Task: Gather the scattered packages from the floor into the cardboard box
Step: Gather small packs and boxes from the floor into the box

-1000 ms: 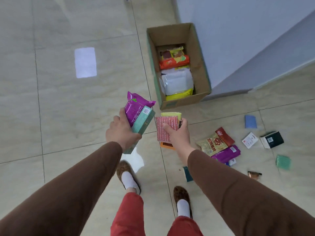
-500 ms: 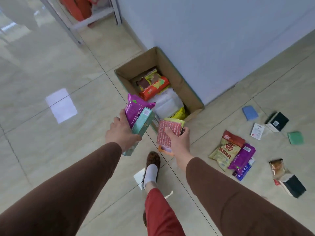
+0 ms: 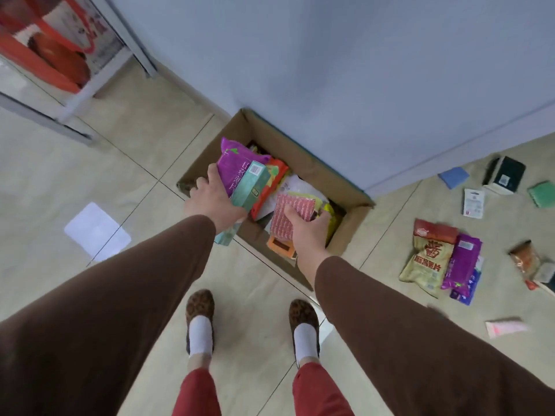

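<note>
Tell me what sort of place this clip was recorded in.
Probably an indoor room in a home or storeroom: glossy beige floor tiles, a plain pale wall with the cardboard box against it, and a metal shelf unit holding red bags.

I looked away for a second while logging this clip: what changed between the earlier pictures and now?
The person stepped up to the cardboard box; both hands moved forward from short of it to over its opening. Unchanged: the left hand grips the purple bag and teal box, the right hand the pink packet. Nothing released; packages remain on the floor.
</note>
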A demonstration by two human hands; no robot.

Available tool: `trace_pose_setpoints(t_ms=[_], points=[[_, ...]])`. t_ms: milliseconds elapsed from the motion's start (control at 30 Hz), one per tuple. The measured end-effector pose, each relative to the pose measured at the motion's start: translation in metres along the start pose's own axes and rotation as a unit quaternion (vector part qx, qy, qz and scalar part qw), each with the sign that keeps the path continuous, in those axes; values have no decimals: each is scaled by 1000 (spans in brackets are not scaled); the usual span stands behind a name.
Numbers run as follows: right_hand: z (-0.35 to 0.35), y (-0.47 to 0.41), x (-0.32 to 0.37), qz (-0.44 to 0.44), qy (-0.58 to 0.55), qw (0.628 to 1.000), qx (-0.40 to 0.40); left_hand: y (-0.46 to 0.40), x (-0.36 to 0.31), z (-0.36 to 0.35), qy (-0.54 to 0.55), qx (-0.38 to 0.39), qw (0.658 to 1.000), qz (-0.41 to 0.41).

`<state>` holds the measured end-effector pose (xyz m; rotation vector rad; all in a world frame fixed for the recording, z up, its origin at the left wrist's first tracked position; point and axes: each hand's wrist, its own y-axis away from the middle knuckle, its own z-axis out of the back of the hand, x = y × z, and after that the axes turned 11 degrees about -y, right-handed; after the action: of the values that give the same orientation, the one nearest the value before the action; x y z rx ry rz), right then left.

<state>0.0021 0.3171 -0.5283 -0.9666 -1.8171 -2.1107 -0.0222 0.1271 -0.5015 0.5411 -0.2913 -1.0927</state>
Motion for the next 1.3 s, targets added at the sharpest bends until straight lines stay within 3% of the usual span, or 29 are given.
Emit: trace_pose_setpoints(t_ms=[300,667,933,1300], points=[[-46,-20,-10,10,-39,999,-26,-83,5,-2,-51,72,991,-101],[-5,59,-41,98,159,977,-101,-6,16,1,-110,92,944,-298],[94,121,-52,146,239,946,-163,71,-38,1,-144,68,908,-387],[308,171,-117,144,173,940,-257,246,-183,-96,-231,64,840,-487]])
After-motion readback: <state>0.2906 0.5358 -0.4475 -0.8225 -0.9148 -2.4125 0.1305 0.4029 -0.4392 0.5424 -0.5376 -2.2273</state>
